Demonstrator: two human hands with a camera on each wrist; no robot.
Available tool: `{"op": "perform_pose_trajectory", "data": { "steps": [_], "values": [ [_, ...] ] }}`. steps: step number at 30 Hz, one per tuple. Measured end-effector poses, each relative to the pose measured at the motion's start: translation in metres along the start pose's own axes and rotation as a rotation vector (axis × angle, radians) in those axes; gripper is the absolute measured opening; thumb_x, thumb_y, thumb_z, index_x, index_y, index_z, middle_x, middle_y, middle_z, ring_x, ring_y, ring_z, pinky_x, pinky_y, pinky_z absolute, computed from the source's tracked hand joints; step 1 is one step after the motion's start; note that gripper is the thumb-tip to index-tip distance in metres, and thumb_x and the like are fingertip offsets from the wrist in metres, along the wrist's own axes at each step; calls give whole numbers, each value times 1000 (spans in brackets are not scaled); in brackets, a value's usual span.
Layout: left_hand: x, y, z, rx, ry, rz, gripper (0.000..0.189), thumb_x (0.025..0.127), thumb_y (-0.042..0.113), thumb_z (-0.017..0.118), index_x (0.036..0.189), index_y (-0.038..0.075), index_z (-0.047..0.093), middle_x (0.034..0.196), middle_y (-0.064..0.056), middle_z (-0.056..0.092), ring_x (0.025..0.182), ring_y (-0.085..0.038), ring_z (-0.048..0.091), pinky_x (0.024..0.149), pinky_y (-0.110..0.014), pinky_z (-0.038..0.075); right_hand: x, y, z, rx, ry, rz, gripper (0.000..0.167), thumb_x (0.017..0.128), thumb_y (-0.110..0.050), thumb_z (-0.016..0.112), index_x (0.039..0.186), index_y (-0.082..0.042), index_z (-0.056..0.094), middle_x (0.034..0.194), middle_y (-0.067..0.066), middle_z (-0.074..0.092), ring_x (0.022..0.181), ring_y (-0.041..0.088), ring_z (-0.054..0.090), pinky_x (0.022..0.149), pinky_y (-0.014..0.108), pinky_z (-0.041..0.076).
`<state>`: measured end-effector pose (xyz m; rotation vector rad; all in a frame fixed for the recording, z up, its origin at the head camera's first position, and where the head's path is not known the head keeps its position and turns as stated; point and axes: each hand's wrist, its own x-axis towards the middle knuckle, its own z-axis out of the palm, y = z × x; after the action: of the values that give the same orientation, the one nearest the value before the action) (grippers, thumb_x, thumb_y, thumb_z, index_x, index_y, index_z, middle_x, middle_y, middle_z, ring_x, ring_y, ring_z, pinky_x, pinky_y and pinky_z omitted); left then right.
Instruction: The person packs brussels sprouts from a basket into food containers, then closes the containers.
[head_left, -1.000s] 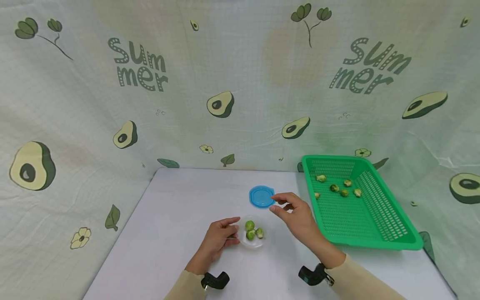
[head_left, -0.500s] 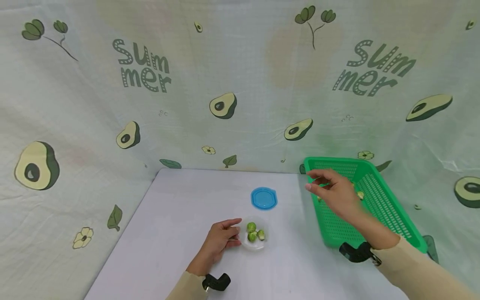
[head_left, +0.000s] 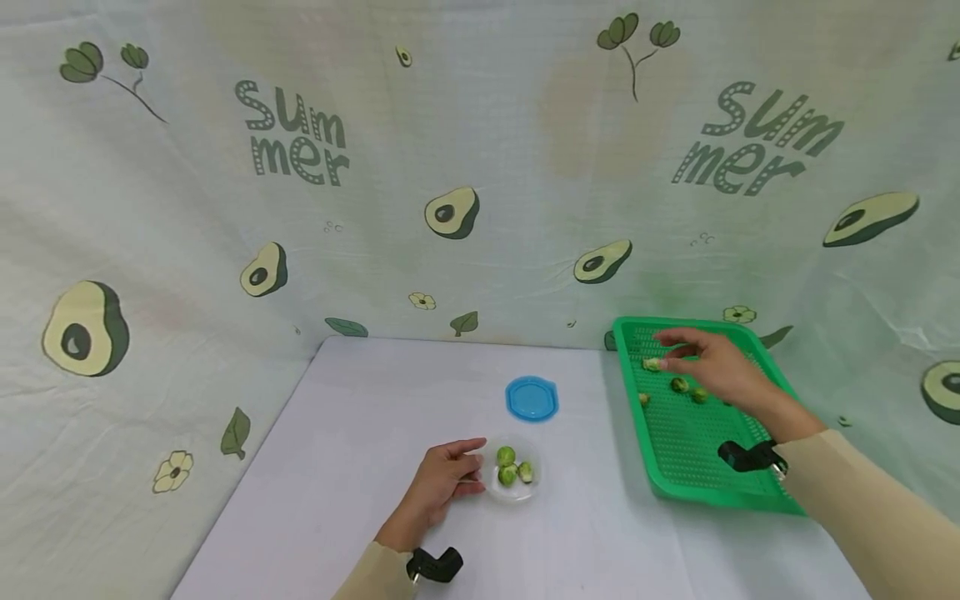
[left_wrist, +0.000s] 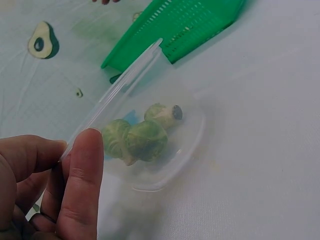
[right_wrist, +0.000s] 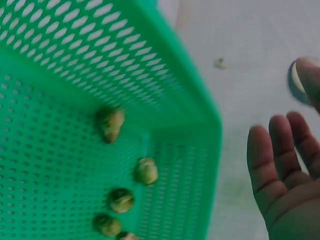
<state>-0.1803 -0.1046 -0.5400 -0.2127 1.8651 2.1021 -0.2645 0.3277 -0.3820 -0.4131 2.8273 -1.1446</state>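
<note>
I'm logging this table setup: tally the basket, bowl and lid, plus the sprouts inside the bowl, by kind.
Green basket: 1
Clear bowl: 1
Blue lid: 1
Sprouts in the bowl: 3
Total: 6

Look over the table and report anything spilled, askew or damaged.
Nothing stands out: three sprouts lie inside the clear bowl, the blue lid lies flat on the table, and the other visible sprouts sit inside the green basket.

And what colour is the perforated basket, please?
The basket is green, seen best in the head view.
</note>
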Motion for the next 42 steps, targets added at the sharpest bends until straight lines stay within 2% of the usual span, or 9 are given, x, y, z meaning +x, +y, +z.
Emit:
{"op": "perform_pose_trajectory", "data": {
  "steps": [2,4,8,13,17,25,30,35,42],
  "values": [
    [0,1,0,-4,-4,1,44,100,9,71,142,1,65,85,-3,63,75,-11,63,69,-25,65,4,14,3,12,-46,-5,55,104,-32,70,151,-8,56,150,21,56,124,31,61,86,34,58],
    [-1,1,1,-7,-12,4,44,100,8,70,143,0,64,85,-3,63,75,-11,63,69,-25,65,9,29,7,34,-82,-3,54,103,-31,71,150,-9,57,150,21,56,128,41,58,88,39,59],
    [-2,2,1,-11,-19,7,45,100,8,69,144,-2,62,85,-3,62,76,-11,63,69,-25,65,18,51,19,67,-136,-7,52,102,-27,72,148,-5,58,151,25,54,132,47,55,93,46,58],
    [-1,2,1,-10,-10,4,45,100,7,69,144,-2,62,86,-2,62,76,-11,63,68,-25,65,28,68,30,105,-179,0,54,102,-23,72,148,-1,56,152,29,51,133,50,53,99,51,56],
    [0,1,1,-11,-10,6,44,100,6,69,143,-2,63,85,-3,62,75,-11,63,68,-25,65,33,82,35,106,-205,7,55,103,-22,71,150,2,54,154,32,47,132,51,54,99,53,58],
    [1,1,1,-13,0,3,43,100,6,69,142,-1,64,84,-3,63,74,-11,63,67,-26,65,39,105,40,99,-245,23,52,103,-16,69,149,4,55,153,34,47,127,47,59,92,44,61],
    [0,2,2,-1,15,-7,43,100,7,70,142,1,65,85,-3,63,75,-12,63,67,-26,65,42,113,50,132,-271,28,51,104,-19,69,148,4,56,150,34,50,126,47,59,94,48,59],
    [-1,4,4,7,13,-9,44,100,9,70,143,1,64,87,-5,63,77,-13,63,68,-27,65,43,121,58,99,-277,28,54,104,-21,68,148,7,54,147,34,53,129,50,57,97,53,59],
    [-2,4,5,8,25,-14,43,100,9,71,142,1,65,86,-4,63,75,-13,63,68,-27,65,44,126,63,76,-287,36,55,100,-17,72,145,9,55,145,35,55,125,48,60,95,52,59]
  ]
}}
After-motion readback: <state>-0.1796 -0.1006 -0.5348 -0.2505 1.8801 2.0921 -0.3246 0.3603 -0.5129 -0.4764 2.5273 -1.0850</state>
